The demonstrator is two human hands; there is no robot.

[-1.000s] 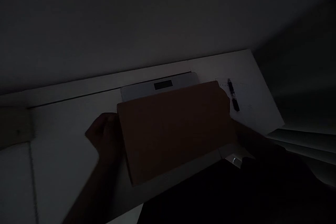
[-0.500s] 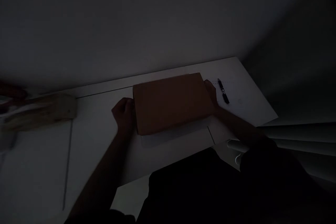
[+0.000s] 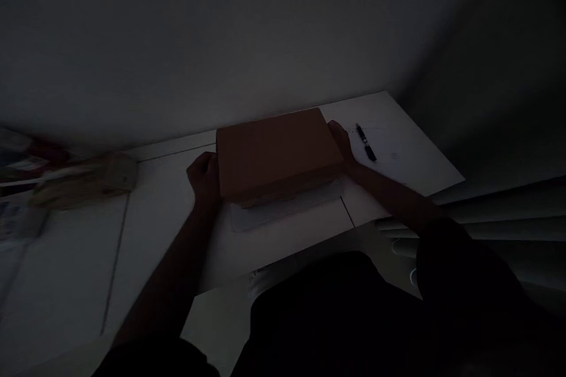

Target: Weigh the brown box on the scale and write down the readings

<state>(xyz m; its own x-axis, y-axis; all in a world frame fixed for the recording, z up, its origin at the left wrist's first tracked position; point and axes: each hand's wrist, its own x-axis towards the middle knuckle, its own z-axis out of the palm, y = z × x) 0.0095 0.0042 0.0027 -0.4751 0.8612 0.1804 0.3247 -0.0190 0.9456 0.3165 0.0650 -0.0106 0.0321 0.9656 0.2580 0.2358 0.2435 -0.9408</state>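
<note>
A closed brown cardboard box (image 3: 278, 153) is held between my two hands over the white table (image 3: 283, 247). My left hand (image 3: 204, 177) grips its left end with curled fingers, partly hidden by the box. Against the right end presses my right hand (image 3: 342, 142), its fingertips out of sight. Under the box's near side a pale flat sheet (image 3: 265, 215) shows on the tabletop. A black pen (image 3: 366, 142) lies just right of my right hand, on what looks like paper with faint marks. The scene is very dim.
At the left stands a crumpled tan bag (image 3: 88, 179) with red and white items behind it, blurred. A grey wall (image 3: 265, 29) rises along the table's back edge. Dark folds of a curtain (image 3: 508, 206) hang at the right.
The box has tilted so that its near side face now shows, and more of the pale sheet below is visible. Both hands stay on its ends. The camera view has shifted slightly.
</note>
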